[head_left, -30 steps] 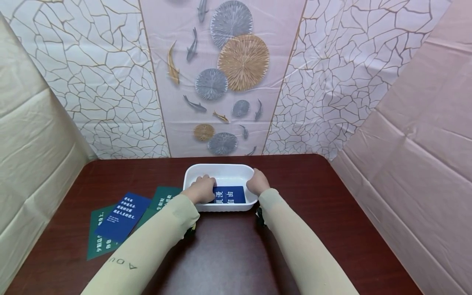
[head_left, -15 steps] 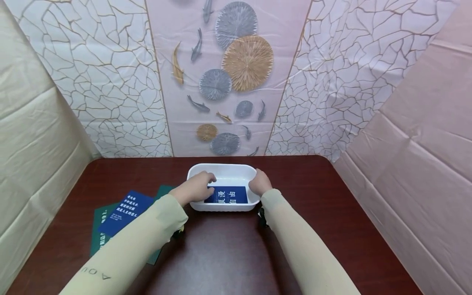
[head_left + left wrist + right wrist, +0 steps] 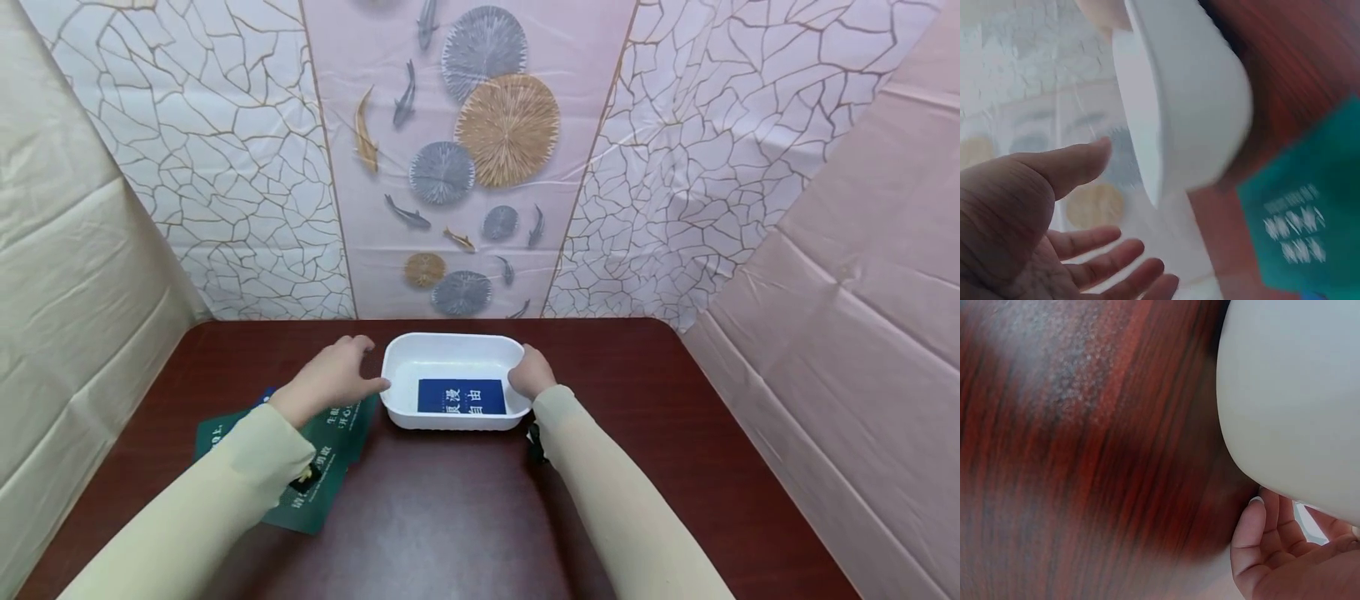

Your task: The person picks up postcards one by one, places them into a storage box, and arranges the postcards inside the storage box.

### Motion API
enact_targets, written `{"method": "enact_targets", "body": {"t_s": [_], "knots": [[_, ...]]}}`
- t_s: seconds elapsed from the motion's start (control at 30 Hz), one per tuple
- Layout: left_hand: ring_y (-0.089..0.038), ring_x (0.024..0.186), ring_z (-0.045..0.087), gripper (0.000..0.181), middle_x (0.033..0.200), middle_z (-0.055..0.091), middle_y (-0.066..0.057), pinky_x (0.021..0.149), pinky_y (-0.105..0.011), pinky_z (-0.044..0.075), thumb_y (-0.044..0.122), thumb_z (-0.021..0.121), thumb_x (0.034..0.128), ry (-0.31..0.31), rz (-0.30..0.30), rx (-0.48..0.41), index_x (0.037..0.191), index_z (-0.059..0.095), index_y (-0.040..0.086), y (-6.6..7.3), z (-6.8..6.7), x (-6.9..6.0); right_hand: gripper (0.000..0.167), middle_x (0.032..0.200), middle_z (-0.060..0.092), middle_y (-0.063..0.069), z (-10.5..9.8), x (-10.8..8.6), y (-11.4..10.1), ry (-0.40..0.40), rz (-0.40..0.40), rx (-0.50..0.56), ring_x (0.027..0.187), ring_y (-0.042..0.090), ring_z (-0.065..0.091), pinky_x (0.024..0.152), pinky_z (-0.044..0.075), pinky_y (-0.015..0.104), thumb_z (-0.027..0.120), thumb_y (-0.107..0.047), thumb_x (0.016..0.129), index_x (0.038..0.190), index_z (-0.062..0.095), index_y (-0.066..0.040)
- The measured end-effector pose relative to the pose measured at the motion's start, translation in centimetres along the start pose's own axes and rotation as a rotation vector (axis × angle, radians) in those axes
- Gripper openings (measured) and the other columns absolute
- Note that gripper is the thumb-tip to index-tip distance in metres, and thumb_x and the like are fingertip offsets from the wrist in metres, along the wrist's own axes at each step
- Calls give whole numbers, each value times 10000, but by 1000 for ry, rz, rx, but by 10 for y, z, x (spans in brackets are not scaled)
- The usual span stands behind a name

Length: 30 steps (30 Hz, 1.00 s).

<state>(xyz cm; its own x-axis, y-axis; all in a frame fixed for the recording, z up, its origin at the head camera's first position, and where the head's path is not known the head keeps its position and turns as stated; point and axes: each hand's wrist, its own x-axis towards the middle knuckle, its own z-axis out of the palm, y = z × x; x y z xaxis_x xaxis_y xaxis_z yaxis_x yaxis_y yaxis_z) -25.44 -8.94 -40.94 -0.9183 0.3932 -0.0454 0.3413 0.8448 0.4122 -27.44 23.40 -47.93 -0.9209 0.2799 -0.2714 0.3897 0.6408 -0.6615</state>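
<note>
On the table stands a white plastic tray with a dark blue card printed in white characters lying inside. My right hand holds the tray's right end by the rim; in the right wrist view its curled fingers are at the tray wall. My left hand is just left of the tray, fingers spread and nothing held. Its thumb comes close to the left rim; the left wrist view shows a gap there. Green cards with white writing lie below my left forearm, partly covered by it.
The dark red-brown table has a wood grain. Behind it hangs a patterned cloth with fish and round leaf shapes, and plain cloth walls rise at both sides. A small blue corner of another card shows behind the left wrist.
My left hand has let go inside the tray, lifted out and moved left past its rim. The blue card stays in the tray. My right hand still holds the right end.
</note>
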Motion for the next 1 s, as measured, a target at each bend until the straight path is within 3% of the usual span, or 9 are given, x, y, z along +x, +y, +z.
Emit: {"method": "enact_targets", "body": {"t_s": [0.27,0.5,0.8,1.0], "knots": [[-448,1103,503,899,1293,414,-358,888,-617,440,420,752,820,-40,-173,5,1394,326,-125,-53,2,-23,666,1501,349,172,0,-3,-2,-3,-16,-1,1302,320,409,1034,365,518,551,-5,912,1511,260,-32],[-462,994,507,959,1188,432,-383,832,-652,445,398,811,760,-42,-290,16,1350,308,-166,-87,2,-38,666,1509,336,180,0,-2,0,-4,-26,-4,1319,327,393,1046,352,510,542,2,909,1511,256,-20],[-462,868,541,934,1012,496,-368,696,-629,503,379,881,664,-133,-428,38,1225,392,-186,-103,-9,-48,670,1517,323,178,1,3,3,-8,-23,-8,1330,328,379,1059,335,505,544,4,906,1511,256,-18],[-431,817,574,883,973,552,-349,691,-612,511,358,901,633,-196,-469,57,1179,474,-188,-108,-12,-50,668,1518,323,177,1,2,1,-6,-24,-6,1336,329,374,1061,332,505,545,2,906,1509,259,-19]]}}
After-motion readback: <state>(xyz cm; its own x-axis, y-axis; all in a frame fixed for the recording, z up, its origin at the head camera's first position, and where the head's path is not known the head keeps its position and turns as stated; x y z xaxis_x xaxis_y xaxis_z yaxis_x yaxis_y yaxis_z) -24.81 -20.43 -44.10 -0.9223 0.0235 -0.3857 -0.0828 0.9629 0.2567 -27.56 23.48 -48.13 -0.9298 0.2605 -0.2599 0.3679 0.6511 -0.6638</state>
